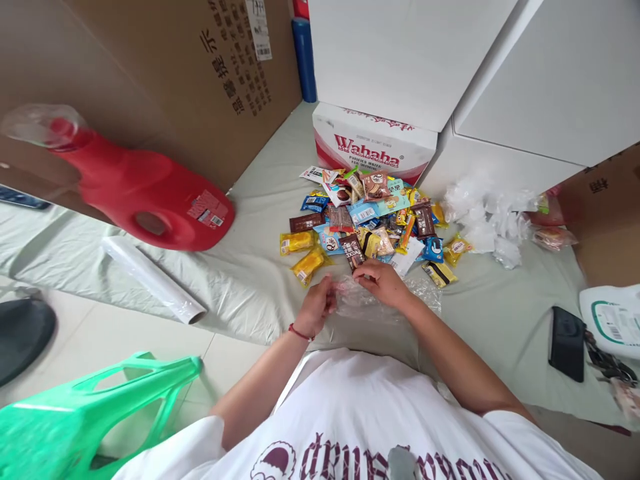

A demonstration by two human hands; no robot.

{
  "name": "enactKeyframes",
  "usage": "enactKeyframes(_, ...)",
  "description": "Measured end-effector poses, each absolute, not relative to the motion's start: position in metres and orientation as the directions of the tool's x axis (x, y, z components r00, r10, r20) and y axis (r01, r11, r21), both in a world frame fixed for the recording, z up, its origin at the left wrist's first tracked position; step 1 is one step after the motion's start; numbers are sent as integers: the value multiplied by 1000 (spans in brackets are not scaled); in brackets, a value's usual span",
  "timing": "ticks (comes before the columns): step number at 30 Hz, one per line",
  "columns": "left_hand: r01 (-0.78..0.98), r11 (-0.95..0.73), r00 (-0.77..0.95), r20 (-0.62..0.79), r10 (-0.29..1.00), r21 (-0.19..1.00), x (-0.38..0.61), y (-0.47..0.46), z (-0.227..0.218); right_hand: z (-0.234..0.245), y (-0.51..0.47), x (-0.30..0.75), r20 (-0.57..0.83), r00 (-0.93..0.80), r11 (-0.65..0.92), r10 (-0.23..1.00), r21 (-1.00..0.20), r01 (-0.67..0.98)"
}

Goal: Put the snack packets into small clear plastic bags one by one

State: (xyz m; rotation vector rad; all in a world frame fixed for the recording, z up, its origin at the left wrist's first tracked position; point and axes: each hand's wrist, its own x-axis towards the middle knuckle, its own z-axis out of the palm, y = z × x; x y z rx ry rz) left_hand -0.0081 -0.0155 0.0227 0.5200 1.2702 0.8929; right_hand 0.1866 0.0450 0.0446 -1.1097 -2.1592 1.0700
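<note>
Pale cloth [260, 193] spreads beneath a clear plastic bag [375, 305], likely light, limp, slippery and best gripped by its edge; left hand [317, 307] at nine o'clock and right hand [383, 283] near twelve pinch it, fingertips together, six o'clock from wrapped snacks [364, 212].

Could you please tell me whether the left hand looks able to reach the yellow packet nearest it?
Probably yes: the yellow packet lies just beyond the left hand, with nothing visible between them, though that hand appears to hold the clear plastic bag.
</note>
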Motion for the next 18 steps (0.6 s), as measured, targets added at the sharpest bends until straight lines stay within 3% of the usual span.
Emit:
enactKeyframes(6, -230, 542, 140, -523, 841, 809, -3, 11, 25, 51, 40, 190, 128, -622, 442, 773, -812, 382)
enactKeyframes(12, -324, 512, 21, -535, 845, 796, -7, 11, 19, 62, 12, 216, 211, -580, 515, 787, -742, 429)
enactKeyframes(18, -360, 503, -77, -562, 824, 786, -22, -3, 14, 61, -68, 277, 107, -497, 429, 861, -678, 597)
